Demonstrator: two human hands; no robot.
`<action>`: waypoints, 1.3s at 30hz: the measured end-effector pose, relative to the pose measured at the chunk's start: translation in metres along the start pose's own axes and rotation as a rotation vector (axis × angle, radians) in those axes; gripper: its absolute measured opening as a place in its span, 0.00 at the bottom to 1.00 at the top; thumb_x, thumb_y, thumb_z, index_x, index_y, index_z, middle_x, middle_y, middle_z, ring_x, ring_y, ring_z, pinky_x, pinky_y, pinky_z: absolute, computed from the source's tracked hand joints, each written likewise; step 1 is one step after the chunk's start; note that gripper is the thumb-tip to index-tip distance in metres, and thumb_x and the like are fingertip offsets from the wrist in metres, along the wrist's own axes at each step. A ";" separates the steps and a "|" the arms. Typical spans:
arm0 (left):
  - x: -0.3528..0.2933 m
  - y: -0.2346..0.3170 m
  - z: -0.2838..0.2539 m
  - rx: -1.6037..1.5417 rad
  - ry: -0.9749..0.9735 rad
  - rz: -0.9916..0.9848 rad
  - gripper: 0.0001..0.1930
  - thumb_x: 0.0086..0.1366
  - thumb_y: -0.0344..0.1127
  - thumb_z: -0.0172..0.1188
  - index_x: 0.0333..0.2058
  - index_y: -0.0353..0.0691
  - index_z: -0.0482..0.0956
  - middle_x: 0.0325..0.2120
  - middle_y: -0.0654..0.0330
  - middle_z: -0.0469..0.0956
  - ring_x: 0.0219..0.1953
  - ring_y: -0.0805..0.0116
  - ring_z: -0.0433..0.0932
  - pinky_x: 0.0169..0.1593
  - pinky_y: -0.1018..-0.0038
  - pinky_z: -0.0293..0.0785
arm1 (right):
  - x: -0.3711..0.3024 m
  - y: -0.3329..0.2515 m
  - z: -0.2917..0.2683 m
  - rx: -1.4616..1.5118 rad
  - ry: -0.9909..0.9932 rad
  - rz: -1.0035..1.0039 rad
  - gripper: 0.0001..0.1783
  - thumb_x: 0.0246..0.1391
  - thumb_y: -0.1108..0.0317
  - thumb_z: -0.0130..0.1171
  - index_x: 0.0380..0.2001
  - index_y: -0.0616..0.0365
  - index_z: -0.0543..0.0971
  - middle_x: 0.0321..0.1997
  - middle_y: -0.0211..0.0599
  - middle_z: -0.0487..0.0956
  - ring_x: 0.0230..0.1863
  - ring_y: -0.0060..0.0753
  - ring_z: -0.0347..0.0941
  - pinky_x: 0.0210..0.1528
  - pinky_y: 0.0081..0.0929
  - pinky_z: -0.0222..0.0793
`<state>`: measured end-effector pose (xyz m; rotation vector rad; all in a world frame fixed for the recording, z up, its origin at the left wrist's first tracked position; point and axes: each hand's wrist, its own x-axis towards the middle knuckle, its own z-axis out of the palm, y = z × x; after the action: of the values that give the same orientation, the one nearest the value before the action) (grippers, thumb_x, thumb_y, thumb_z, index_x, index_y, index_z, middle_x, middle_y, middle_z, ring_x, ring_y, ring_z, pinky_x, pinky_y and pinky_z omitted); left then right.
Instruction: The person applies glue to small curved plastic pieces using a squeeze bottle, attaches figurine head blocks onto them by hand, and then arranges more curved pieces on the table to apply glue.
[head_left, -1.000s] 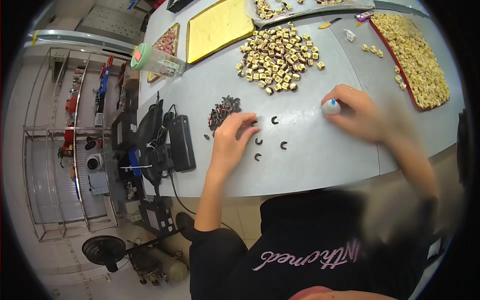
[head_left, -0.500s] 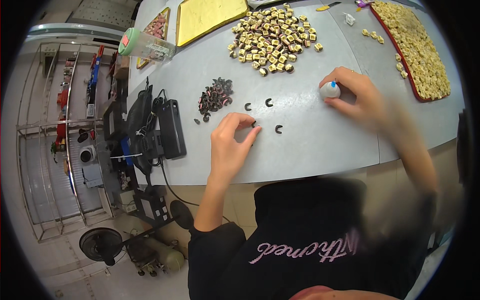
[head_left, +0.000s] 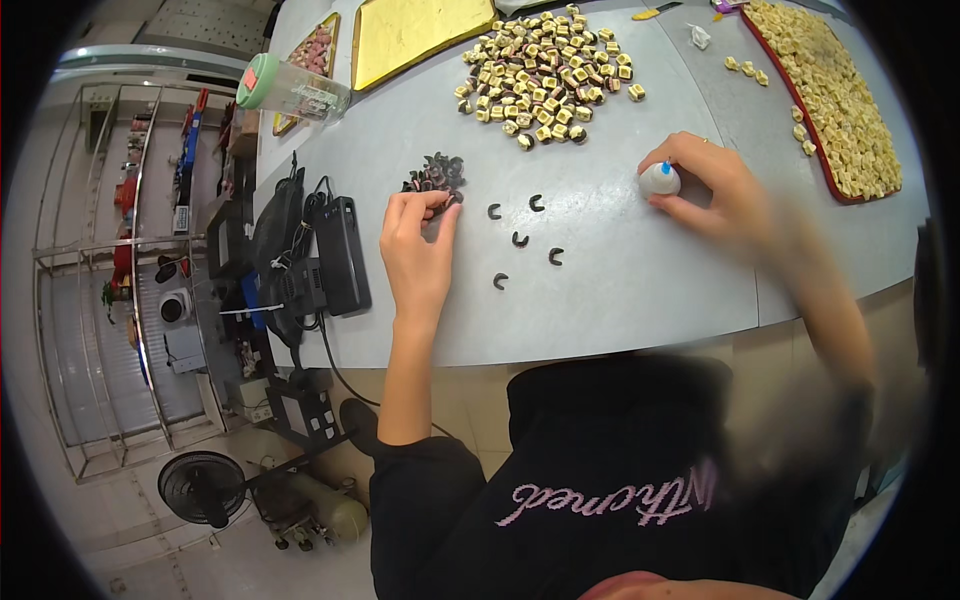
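My left hand is at the near edge of a small heap of dark C-shaped pieces, some with pink on them. Its thumb and forefinger close around one dark C-shaped piece. To the right, several such pieces lie spaced out singly on the grey table, among them a dark curved piece turned with its opening upward. My right hand rests on the table farther right, fingers wrapped round a small white squeeze bottle with a blue tip.
A big heap of yellow-and-dark small blocks lies at the back. Far right stands a red-rimmed tray full of pale yellow pieces. A yellow-lined tray, a clear jar with a green lid and a black power adapter are left.
My left hand has moved left and away from me, from the spaced-out pieces to the heap. It has let go of a dark C-shaped piece, now lying on the table. My right hand stays put.
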<state>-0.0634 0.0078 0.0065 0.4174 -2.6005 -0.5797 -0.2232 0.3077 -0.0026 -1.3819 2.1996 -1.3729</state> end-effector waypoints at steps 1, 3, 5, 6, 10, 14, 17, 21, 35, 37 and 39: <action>0.001 -0.001 0.001 0.000 -0.001 0.000 0.08 0.58 0.25 0.67 0.36 0.34 0.81 0.34 0.58 0.76 0.36 0.63 0.78 0.41 0.70 0.75 | 0.001 0.001 0.000 -0.016 0.006 -0.027 0.14 0.53 0.76 0.64 0.43 0.56 0.76 0.35 0.35 0.73 0.30 0.30 0.69 0.34 0.26 0.66; 0.003 -0.003 0.002 -0.032 -0.011 -0.048 0.08 0.58 0.24 0.67 0.36 0.34 0.81 0.34 0.57 0.77 0.36 0.62 0.77 0.42 0.70 0.75 | 0.003 0.000 0.000 -0.033 0.015 -0.054 0.14 0.53 0.76 0.64 0.43 0.56 0.76 0.35 0.35 0.73 0.30 0.30 0.68 0.34 0.26 0.66; 0.003 -0.002 0.001 -0.005 -0.013 -0.008 0.07 0.58 0.24 0.67 0.36 0.34 0.81 0.34 0.57 0.76 0.36 0.62 0.77 0.42 0.69 0.75 | 0.003 -0.005 -0.002 -0.047 -0.019 0.001 0.14 0.52 0.76 0.64 0.43 0.57 0.76 0.36 0.36 0.75 0.32 0.33 0.71 0.37 0.28 0.68; 0.004 -0.002 0.000 0.023 -0.014 0.032 0.06 0.58 0.23 0.66 0.35 0.34 0.81 0.34 0.57 0.76 0.36 0.61 0.77 0.41 0.69 0.75 | 0.003 -0.005 -0.002 -0.048 -0.018 -0.002 0.14 0.52 0.76 0.64 0.43 0.57 0.76 0.36 0.36 0.75 0.32 0.33 0.71 0.37 0.28 0.68; 0.004 0.005 0.001 0.011 -0.020 0.077 0.05 0.58 0.22 0.65 0.34 0.34 0.79 0.33 0.56 0.76 0.36 0.60 0.77 0.41 0.69 0.75 | -0.002 0.002 -0.001 -0.044 -0.007 -0.013 0.13 0.52 0.75 0.64 0.43 0.56 0.77 0.39 0.38 0.77 0.40 0.38 0.76 0.44 0.31 0.71; -0.004 -0.002 0.003 -0.047 0.004 0.070 0.06 0.58 0.21 0.64 0.33 0.33 0.77 0.33 0.55 0.77 0.32 0.60 0.77 0.41 0.68 0.76 | -0.002 0.002 -0.003 -0.047 -0.046 0.015 0.13 0.53 0.72 0.64 0.42 0.56 0.77 0.41 0.40 0.78 0.45 0.43 0.76 0.48 0.34 0.72; -0.008 0.003 -0.002 -0.165 0.003 0.027 0.05 0.61 0.21 0.62 0.36 0.33 0.79 0.32 0.59 0.79 0.32 0.73 0.78 0.33 0.78 0.74 | -0.004 0.001 -0.005 -0.047 -0.047 0.017 0.13 0.53 0.70 0.64 0.42 0.57 0.77 0.41 0.41 0.78 0.45 0.43 0.76 0.49 0.35 0.71; -0.013 0.007 -0.002 -0.364 0.008 0.020 0.10 0.62 0.20 0.62 0.43 0.34 0.81 0.34 0.58 0.79 0.33 0.71 0.79 0.36 0.76 0.77 | -0.002 0.000 -0.006 -0.019 -0.074 0.022 0.13 0.54 0.70 0.64 0.43 0.57 0.77 0.41 0.41 0.78 0.45 0.44 0.76 0.48 0.35 0.71; -0.030 0.003 -0.004 -0.269 -0.140 0.258 0.10 0.54 0.19 0.68 0.35 0.36 0.84 0.36 0.56 0.82 0.40 0.62 0.81 0.44 0.70 0.77 | -0.001 0.001 -0.005 -0.042 -0.062 0.023 0.15 0.53 0.70 0.65 0.44 0.57 0.77 0.42 0.41 0.78 0.45 0.44 0.75 0.49 0.35 0.71; -0.032 0.002 -0.002 -0.296 -0.159 0.200 0.10 0.53 0.19 0.69 0.35 0.36 0.83 0.36 0.56 0.82 0.41 0.61 0.81 0.44 0.70 0.77 | -0.001 0.001 -0.005 -0.051 -0.060 0.012 0.15 0.53 0.70 0.65 0.44 0.57 0.76 0.42 0.41 0.78 0.45 0.44 0.75 0.49 0.35 0.71; -0.032 0.001 -0.001 -0.294 -0.177 0.219 0.10 0.53 0.19 0.69 0.35 0.36 0.83 0.37 0.57 0.83 0.42 0.60 0.81 0.46 0.70 0.77 | -0.001 -0.001 -0.006 -0.029 -0.069 0.033 0.14 0.53 0.70 0.65 0.43 0.57 0.76 0.41 0.41 0.78 0.45 0.44 0.75 0.49 0.35 0.71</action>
<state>-0.0354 0.0204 -0.0031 -0.0148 -2.6205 -0.9387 -0.2257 0.3116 0.0013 -1.3749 2.1966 -1.2674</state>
